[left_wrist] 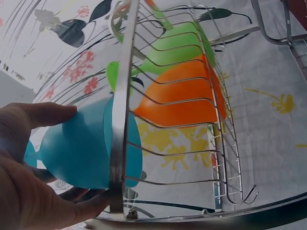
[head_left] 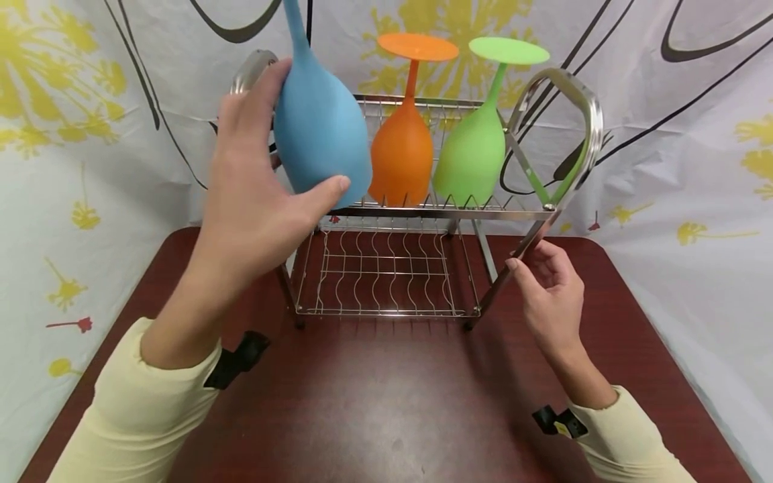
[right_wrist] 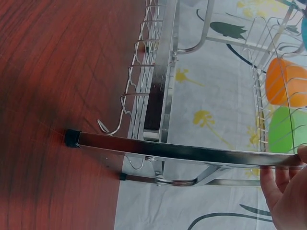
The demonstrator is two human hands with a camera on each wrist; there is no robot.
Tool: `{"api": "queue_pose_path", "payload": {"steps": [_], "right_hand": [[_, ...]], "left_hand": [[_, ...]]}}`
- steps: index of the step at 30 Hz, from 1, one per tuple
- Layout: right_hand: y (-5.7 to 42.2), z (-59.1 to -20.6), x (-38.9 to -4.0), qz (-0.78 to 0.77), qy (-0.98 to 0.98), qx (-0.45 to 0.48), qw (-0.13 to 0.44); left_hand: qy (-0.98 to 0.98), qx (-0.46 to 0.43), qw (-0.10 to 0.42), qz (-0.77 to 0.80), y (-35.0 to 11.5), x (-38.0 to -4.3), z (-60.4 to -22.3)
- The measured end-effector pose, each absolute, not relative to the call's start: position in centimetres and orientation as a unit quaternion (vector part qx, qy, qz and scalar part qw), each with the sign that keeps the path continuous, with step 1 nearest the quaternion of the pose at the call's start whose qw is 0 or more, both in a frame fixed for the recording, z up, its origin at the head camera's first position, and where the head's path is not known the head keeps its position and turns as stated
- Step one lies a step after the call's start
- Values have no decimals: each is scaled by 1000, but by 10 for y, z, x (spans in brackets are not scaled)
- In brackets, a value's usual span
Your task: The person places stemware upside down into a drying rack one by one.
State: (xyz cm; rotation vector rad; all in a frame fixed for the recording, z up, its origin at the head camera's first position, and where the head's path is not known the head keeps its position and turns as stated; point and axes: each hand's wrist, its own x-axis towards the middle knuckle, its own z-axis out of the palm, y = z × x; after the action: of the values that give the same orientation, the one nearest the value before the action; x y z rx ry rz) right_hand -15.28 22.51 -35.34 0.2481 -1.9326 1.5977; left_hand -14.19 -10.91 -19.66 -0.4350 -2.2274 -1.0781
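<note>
My left hand point(head_left: 250, 194) grips a blue wine glass point(head_left: 326, 131) by its bowl, stem upward, at the left end of a metal dish rack's point(head_left: 459, 214) upper shelf. In the left wrist view, the blue glass point(left_wrist: 76, 148) overlaps the shelf's front rail; I cannot tell whether it rests on the wires. An orange wine glass point(head_left: 401, 161) and a green wine glass point(head_left: 471, 161) stand upside down beside it on that shelf. With thumb and fingers, my right hand point(head_left: 552, 295) holds the rack's right side frame, also visible as a metal bar point(right_wrist: 216, 156) in the right wrist view.
Below is a lower wire shelf point(head_left: 386, 272) with wavy dividers. The rack stands on a dark red wooden table point(head_left: 386, 402), on black feet point(right_wrist: 72, 138). A curved metal end frame point(head_left: 594, 127) rises at the right. Patterned white sheeting point(head_left: 682, 121) hangs behind and at both sides.
</note>
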Motion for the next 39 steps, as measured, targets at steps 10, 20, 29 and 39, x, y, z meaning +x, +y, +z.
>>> {"api": "queue_pose_path", "payload": {"steps": [10,20,29,39], "right_hand": [[224,-353,-152,601,-733,88,306],[223,-353,-152,621,-715,96,306],[223,-354,-152,621,-717,88,304],[223,-353,-151,612,-725,86,305]], "left_hand": [[-870,-111,296,-378,-97,-160,-200],[-895,-45,275,-348,-87,-173,-198],[-917,-8,221,-333,-80,-187,-193],[-939,3,153,-309,-80,-195,-191]]}}
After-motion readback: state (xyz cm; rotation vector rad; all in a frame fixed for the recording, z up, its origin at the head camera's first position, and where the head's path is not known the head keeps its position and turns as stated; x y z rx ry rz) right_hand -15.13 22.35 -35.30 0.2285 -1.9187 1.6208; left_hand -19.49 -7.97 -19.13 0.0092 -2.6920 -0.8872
